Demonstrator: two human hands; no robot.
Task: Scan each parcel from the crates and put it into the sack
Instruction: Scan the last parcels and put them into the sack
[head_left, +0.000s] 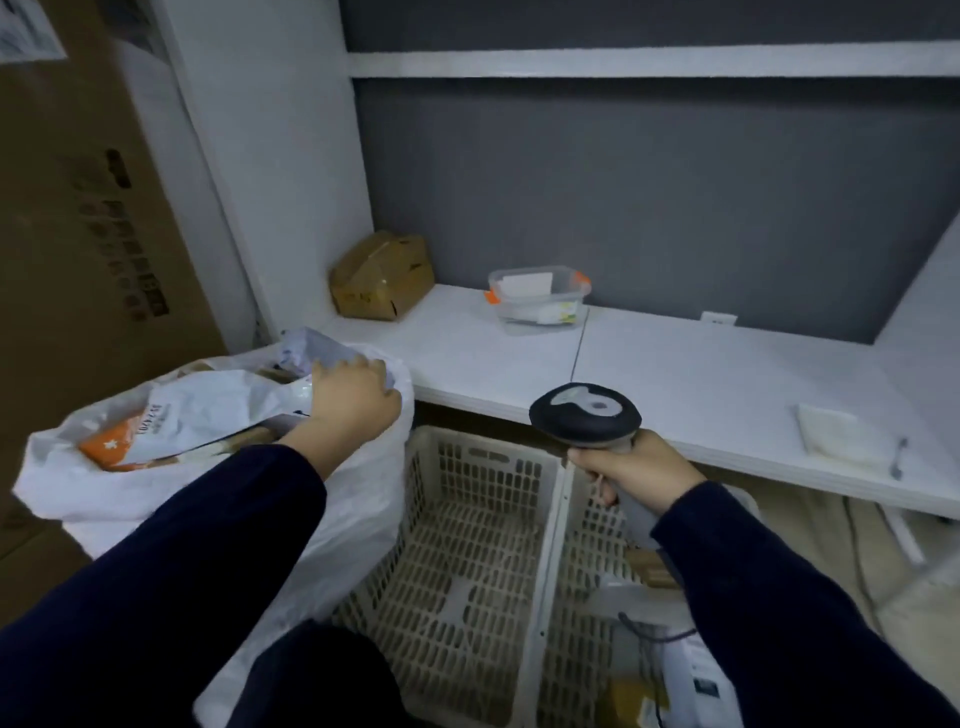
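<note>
Now the left hand is curled round a grey parcel at the top of the sack. The right hand is wrapped tight round the scanner, up above the left crate. The sack looks very full, with things piled right up to its mouth. I think this parcel could slide back and fall out if the hand lets go too soon, because there is little room left inside. The soft sack could also sag or tip over. I can see nothing in the left crate. The right crate, under the right arm, has a few boxes in it, so the job is not done.
</note>
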